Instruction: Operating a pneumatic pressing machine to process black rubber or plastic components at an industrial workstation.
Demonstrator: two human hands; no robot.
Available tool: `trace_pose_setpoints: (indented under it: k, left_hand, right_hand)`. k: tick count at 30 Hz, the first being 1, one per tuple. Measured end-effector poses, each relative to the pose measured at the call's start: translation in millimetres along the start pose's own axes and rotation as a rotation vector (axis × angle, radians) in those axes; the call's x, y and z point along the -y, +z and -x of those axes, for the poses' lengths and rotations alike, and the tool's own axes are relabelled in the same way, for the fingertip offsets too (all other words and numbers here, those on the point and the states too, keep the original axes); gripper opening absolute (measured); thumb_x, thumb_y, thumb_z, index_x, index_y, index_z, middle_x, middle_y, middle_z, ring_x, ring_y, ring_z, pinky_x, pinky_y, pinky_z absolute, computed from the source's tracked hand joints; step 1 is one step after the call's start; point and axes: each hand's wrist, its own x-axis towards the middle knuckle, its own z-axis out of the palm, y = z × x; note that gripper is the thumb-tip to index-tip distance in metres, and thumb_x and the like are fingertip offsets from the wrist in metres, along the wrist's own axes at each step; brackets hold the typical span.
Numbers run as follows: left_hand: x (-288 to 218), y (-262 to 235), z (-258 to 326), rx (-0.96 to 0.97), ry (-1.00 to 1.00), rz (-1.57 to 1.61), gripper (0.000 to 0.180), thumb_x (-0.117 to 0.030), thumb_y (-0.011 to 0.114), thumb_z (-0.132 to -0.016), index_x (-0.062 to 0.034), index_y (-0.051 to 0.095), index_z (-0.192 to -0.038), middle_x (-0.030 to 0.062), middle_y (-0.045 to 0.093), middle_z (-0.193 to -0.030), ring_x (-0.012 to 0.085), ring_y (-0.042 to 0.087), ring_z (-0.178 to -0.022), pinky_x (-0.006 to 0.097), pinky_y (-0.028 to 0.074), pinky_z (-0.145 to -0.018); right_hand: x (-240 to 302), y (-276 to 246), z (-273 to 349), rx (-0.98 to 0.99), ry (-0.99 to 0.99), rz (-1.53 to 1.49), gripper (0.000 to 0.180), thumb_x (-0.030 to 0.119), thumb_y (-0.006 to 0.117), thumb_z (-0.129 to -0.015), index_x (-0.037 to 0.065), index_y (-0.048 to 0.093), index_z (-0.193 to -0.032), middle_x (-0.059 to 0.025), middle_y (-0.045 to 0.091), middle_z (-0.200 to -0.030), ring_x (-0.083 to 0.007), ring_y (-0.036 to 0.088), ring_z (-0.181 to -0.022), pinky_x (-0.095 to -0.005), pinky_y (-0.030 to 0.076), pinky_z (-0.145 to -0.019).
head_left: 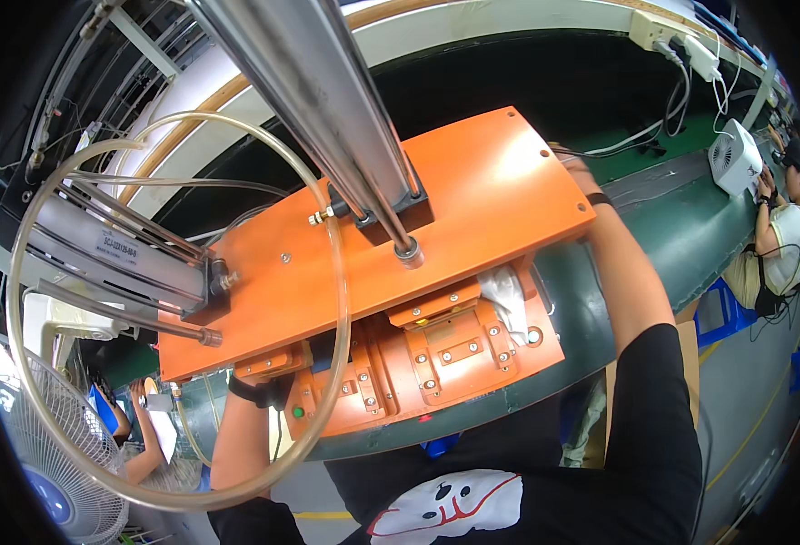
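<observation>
While I look down through the head view, both my hands are tucked under the orange press plate (391,227), so I cannot tell whether they are wide, narrow or holding. Left wrist (259,391) sits beside the lower orange fixture (436,354); right forearm (622,263) reaches behind the plate. White cloth piece (507,295) lies on the fixture's right side. I judge fingers should stay outside the clamp area, on the green worktop (672,227).
</observation>
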Motion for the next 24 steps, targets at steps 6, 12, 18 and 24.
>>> trace_pose_setpoints:
  k: [6,12,18,24]
  left_hand:
    - [2,-11,20,0.024,0.006,-0.049,0.018,-0.013,0.065,-0.096,-0.0017,0.068,-0.11,0.0161,0.067,-0.093,0.0309,0.067,-0.09,0.039,0.053,-0.08]
    - [-10,-13,18,0.058,0.051,-0.042,0.02,-0.012,0.065,-0.095,-0.0012,0.068,-0.112,0.0182,0.068,-0.099,0.0337,0.066,-0.095,0.04,0.053,-0.084]
    - [-13,-25,17,0.056,0.107,0.015,0.022,-0.012,0.066,-0.095,-0.0006,0.067,-0.113,0.0203,0.068,-0.106,0.0365,0.066,-0.1,0.041,0.053,-0.088]
    - [2,-32,74,0.061,0.148,0.082,0.024,-0.012,0.066,-0.094,0.0,0.067,-0.114,0.0224,0.069,-0.112,0.0393,0.066,-0.105,0.042,0.053,-0.092]
  right_hand:
    - [36,65,6,0.075,-0.075,-0.101,0.041,0.032,0.065,-0.093,0.006,0.07,-0.123,-0.0241,0.069,-0.124,-0.0353,0.066,-0.12,-0.0391,0.053,-0.1]
    - [55,62,31,0.117,-0.155,-0.158,0.038,0.028,0.067,-0.091,0.005,0.07,-0.122,-0.0238,0.07,-0.123,-0.0351,0.066,-0.118,-0.0388,0.053,-0.1]
    - [94,21,47,0.162,-0.264,-0.162,0.035,0.023,0.068,-0.09,0.004,0.071,-0.12,-0.0234,0.07,-0.121,-0.0349,0.067,-0.116,-0.0385,0.053,-0.099]
    - [72,-78,128,0.013,-0.515,0.447,0.022,0.006,0.069,-0.091,-0.003,0.07,-0.11,-0.0222,0.066,-0.122,-0.0418,0.062,-0.114,-0.0424,0.051,-0.098]
